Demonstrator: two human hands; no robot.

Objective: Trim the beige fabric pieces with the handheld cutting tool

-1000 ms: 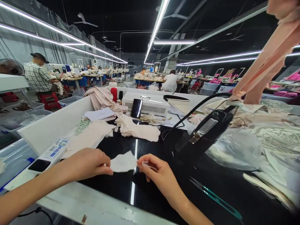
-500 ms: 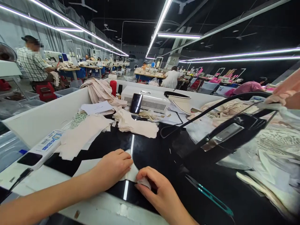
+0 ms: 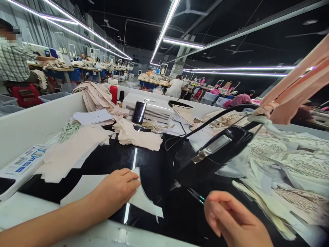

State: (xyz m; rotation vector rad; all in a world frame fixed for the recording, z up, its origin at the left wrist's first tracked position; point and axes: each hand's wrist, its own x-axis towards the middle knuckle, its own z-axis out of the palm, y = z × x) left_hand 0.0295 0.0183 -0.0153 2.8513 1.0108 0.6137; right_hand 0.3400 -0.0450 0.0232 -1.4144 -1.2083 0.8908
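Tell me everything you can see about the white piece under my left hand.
The white piece looks like thin cloth, lying mostly flat on the glossy black surface. Its right edge curves inward, ending in a blunt lower-right tip. Your left hand rests across it, hiding whether it joins the pale sheet beyond.

Large workroom with a dark ceiling (image 3: 144,17), bright strip lights (image 3: 166,29), grey curtains (image 3: 33,25) at left, and rows of sewing tables (image 3: 84,67).
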